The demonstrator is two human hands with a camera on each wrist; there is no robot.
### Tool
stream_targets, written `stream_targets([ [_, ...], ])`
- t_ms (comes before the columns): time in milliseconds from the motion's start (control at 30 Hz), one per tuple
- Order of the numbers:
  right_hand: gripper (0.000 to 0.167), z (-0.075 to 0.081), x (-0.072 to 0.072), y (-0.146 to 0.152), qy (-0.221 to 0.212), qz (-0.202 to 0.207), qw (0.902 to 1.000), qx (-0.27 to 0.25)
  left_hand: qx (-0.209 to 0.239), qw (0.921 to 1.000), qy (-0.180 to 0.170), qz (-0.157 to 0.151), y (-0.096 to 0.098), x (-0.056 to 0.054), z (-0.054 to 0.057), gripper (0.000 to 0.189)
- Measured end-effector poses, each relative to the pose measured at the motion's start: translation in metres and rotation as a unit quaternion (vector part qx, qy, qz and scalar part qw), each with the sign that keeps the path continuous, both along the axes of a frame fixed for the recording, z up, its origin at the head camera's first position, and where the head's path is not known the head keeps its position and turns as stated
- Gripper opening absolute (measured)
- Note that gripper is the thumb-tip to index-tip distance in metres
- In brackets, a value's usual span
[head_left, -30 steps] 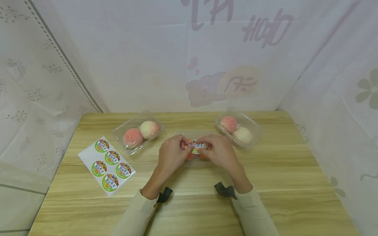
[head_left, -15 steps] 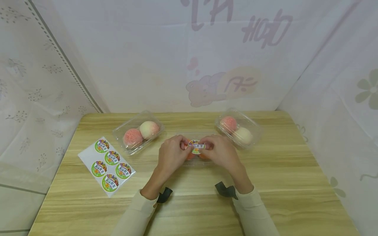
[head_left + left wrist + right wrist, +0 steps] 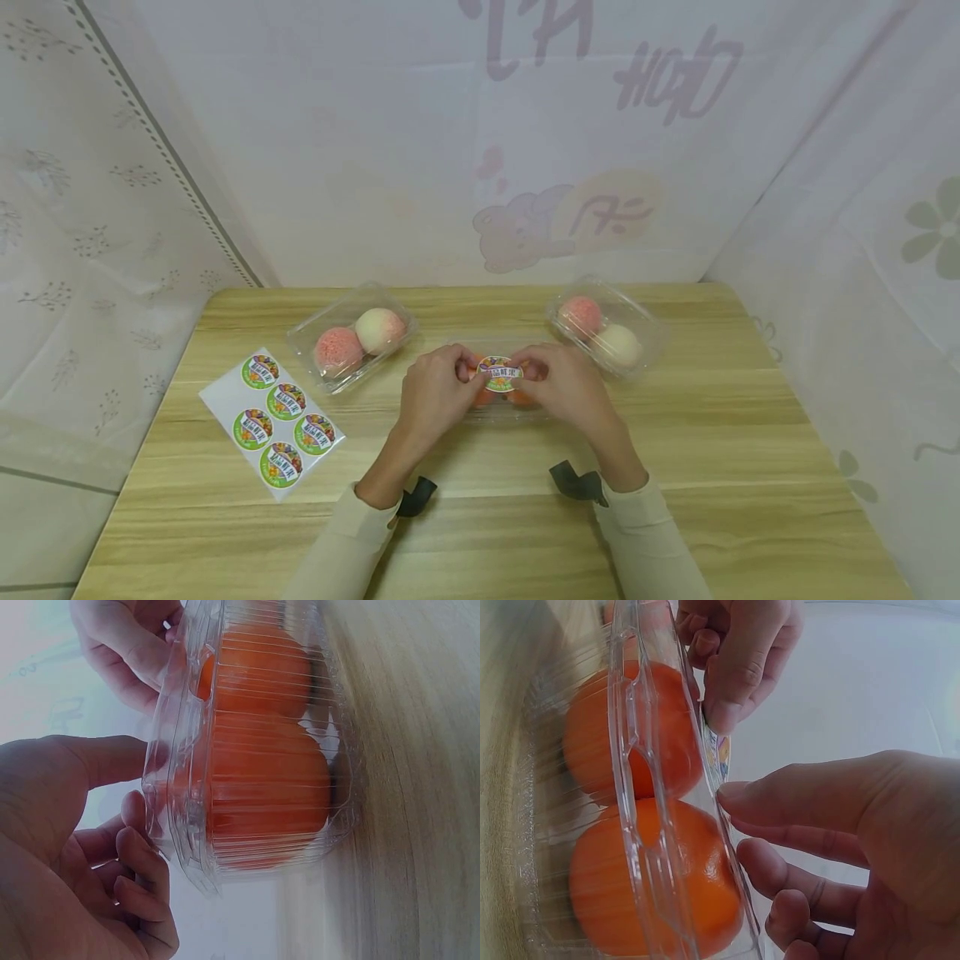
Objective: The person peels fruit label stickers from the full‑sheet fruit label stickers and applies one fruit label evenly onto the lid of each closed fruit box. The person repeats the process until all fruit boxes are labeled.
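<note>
A round printed sticker (image 3: pixel 500 373) lies over the lid of a clear plastic clamshell box (image 3: pixel 196 862) at the middle of the table. My left hand (image 3: pixel 438 387) pinches its left edge; opposite, my right hand (image 3: pixel 562 385) pinches the right edge. In the right wrist view, the right thumb (image 3: pixel 780 796) meets the sticker (image 3: pixel 718 754) close against the lid. Whether the whole sticker touches the plastic cannot be told. Inside the box sit orange fruits (image 3: pixel 656 885), partly covered by the hands in the head view.
A white sheet of several matching stickers (image 3: pixel 225 389) lies at the left. Behind it stands a clear box (image 3: pixel 318 312) with two pink and cream peach-like balls. Another such box (image 3: pixel 637 312) is at the back right. The wooden table (image 3: pixel 720 467) ends at a cloth backdrop (image 3: pixel 360 167).
The thumbs have drawn slightly apart, and more of the sticker's lettering shows between them. The right hand has shifted a little to the right. The boxes and sticker sheet stay in place.
</note>
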State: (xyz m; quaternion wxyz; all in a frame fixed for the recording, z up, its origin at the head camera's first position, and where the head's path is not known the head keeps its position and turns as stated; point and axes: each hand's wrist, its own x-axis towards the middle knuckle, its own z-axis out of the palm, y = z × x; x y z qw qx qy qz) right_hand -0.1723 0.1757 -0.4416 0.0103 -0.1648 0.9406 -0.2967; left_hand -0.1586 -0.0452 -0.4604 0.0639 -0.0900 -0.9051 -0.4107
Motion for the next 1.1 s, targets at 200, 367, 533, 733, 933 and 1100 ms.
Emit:
stream_targets([
  [200, 0.023, -0.0003, -0.0001, 0.0013, -0.005, 0.001, 1.0000, -0.006, -0.004, 1.0000, -0.006, 0.004, 0.0003, 0.0003, 0.0010, 0.015],
  [367, 0.024, -0.0011, -0.0007, 0.0020, -0.008, 0.003, 0.9999, -0.009, -0.004, 0.9999, -0.008, 0.005, -0.0003, 0.0006, 0.0017, 0.015],
  [533, 0.024, -0.0020, -0.0014, 0.0036, -0.008, 0.008, 0.9999, -0.009, -0.001, 1.0000, -0.008, 0.003, -0.0013, 0.0006, 0.0017, 0.015],
  [733, 0.025, -0.0029, -0.0017, 0.0061, -0.009, 0.013, 0.9998, -0.011, 0.001, 1.0000, -0.008, 0.003, -0.0017, 0.0010, 0.0021, 0.014],
  [933, 0.025, -0.0008, -0.0014, 0.0070, -0.017, 0.012, 0.9998, -0.007, 0.005, 0.9999, -0.014, 0.003, -0.0023, 0.0018, 0.0036, 0.012],
  [1100, 0.024, 0.0010, -0.0015, 0.0076, -0.018, 0.013, 0.9997, -0.004, 0.006, 0.9999, -0.014, 0.002, -0.0029, 0.0025, 0.0039, 0.011],
])
